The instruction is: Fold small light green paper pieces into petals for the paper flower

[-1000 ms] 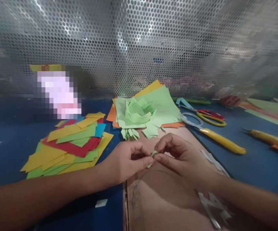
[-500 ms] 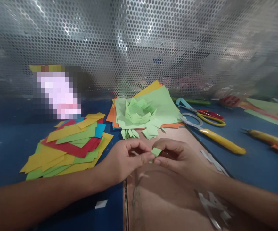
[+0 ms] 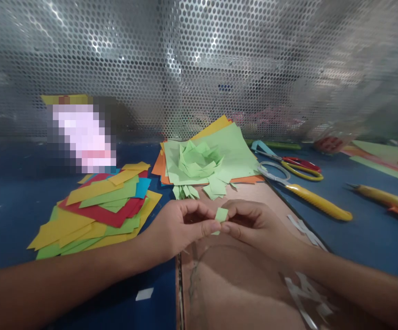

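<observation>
Pinched between the fingertips of both hands is a small light-green paper piece (image 3: 221,214), held above a brown board (image 3: 233,284). My left hand (image 3: 188,224) grips it from the left, thumb and forefinger closed. From the right, my right hand (image 3: 254,224) closes thumb and finger on it too; part of the paper is hidden behind the fingers. Just beyond the hands lie several cut green paper pieces (image 3: 215,187). A ring of folded green paper (image 3: 199,158) rests behind them on a stack of coloured sheets (image 3: 240,142).
To the left is a pile of yellow, green, red and blue paper strips (image 3: 96,213). At right lie scissors (image 3: 302,167), a yellow-handled tool with a ring end (image 3: 317,201) and a yellow pen-like tool (image 3: 384,199). White scraps (image 3: 305,298) lie by my right forearm. Perforated metal sheeting (image 3: 199,55) stands behind.
The small green paper has turned between my fingertips and now stands more upright. Both hands stay in nearly the same place.
</observation>
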`<state>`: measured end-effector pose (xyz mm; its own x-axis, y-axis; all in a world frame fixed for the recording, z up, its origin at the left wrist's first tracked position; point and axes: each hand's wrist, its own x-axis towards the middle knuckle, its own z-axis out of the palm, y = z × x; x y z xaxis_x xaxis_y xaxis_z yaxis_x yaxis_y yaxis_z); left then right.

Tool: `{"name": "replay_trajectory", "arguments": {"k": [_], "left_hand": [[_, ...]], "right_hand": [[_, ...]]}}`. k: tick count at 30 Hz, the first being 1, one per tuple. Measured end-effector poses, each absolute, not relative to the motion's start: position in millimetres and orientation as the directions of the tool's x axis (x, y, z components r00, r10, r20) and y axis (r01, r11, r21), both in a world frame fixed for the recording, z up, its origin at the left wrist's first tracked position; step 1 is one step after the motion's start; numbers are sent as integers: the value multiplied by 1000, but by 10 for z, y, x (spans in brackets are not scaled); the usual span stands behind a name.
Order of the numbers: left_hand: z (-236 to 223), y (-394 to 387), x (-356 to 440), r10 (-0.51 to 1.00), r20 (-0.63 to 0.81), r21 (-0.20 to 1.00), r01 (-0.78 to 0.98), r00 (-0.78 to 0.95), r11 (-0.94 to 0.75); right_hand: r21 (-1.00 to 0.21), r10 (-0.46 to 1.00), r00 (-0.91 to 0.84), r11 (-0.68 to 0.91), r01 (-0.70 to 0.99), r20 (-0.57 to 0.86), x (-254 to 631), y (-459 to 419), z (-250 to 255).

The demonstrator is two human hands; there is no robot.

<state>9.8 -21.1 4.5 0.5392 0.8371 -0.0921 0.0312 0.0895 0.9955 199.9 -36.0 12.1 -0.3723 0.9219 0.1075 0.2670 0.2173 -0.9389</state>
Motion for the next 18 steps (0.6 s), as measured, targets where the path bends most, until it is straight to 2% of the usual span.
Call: {"name": "replay_trajectory", "arguments": {"k": [7,18], "left_hand": [[-34,-164,73,822,-107,992,0,559,129],[20,-153,82,823,-138,985,-7,551,170]], "right_hand": [[-959,920,-390,85,269,-28,2017,-334,122],[-963,909,-416,94,254,-21,2028,-304,110]]}}
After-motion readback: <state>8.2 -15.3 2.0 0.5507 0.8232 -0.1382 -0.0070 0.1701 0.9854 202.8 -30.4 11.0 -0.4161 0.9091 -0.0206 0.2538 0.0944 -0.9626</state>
